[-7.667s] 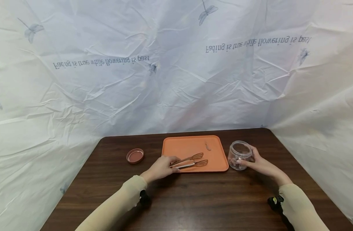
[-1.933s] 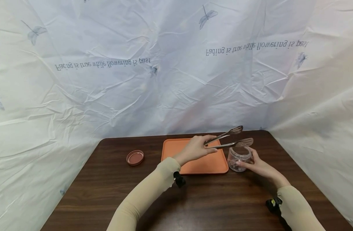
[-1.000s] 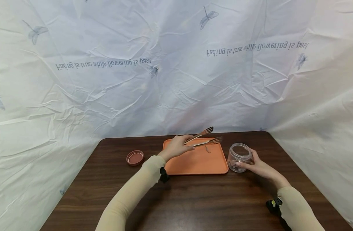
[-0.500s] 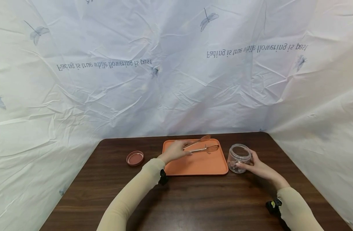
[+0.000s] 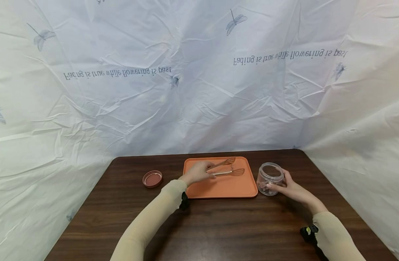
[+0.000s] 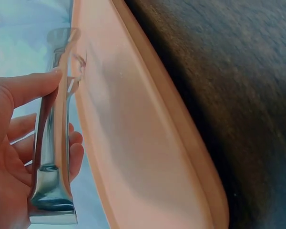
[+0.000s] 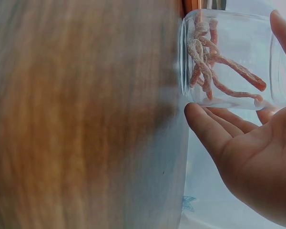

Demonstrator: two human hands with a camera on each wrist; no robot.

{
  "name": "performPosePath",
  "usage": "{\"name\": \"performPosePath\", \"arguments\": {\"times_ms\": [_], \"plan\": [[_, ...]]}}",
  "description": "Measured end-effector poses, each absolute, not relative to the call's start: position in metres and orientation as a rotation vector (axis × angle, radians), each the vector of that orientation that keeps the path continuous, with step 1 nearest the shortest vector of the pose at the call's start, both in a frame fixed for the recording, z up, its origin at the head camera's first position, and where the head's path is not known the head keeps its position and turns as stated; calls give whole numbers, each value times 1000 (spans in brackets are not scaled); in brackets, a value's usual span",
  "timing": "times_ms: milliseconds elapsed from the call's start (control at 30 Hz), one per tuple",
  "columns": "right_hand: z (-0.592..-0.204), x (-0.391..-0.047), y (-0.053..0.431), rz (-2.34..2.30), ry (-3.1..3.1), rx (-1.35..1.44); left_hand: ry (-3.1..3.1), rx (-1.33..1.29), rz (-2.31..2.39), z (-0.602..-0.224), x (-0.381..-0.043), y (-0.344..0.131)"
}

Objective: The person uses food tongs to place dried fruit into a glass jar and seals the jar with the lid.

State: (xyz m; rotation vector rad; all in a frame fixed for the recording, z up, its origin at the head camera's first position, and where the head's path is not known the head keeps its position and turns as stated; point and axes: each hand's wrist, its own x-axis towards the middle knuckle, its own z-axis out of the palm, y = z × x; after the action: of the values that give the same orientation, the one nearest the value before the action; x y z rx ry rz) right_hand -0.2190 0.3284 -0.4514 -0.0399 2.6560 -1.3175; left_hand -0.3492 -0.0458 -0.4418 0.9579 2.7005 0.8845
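My left hand [image 5: 197,172] holds metal tongs [image 6: 52,195], thumb on one side and fingers on the other. The tongs' slotted ends are spread apart low over the orange tray [image 5: 225,190]. A thin strip [image 6: 81,60] lies in the tray between those ends, partly hidden in the head view. My right hand [image 5: 294,188] grips a clear, lidless jar [image 5: 264,180] standing upright on the table just right of the tray. Inside the jar are several reddish, sugar-dusted twisted strips [image 7: 205,57], piled toward its bottom.
A reddish-brown round lid [image 5: 152,179] lies on the dark wooden table [image 5: 219,228], left of the tray. A white printed sheet [image 5: 199,101] hangs behind the table and along both sides.
The tongs have moved from above the jar's mouth leftward to the tray, then been lowered around the strip there. My right hand and the jar have stayed in place.
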Motion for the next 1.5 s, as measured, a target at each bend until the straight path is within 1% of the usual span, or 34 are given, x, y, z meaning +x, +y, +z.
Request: {"name": "performPosePath", "arguments": {"times_ms": [500, 1033, 1500], "plan": [[-450, -218, 328, -1314, 2647, -34, 2689, 899, 887, -444, -348, -47], [-451, -219, 328, -1318, 2650, -38, 2697, 998, 869, -450, -349, -52], [-451, -222, 330, -1310, 2643, -37, 2714, 1065, 869, -447, -347, -52]]}}
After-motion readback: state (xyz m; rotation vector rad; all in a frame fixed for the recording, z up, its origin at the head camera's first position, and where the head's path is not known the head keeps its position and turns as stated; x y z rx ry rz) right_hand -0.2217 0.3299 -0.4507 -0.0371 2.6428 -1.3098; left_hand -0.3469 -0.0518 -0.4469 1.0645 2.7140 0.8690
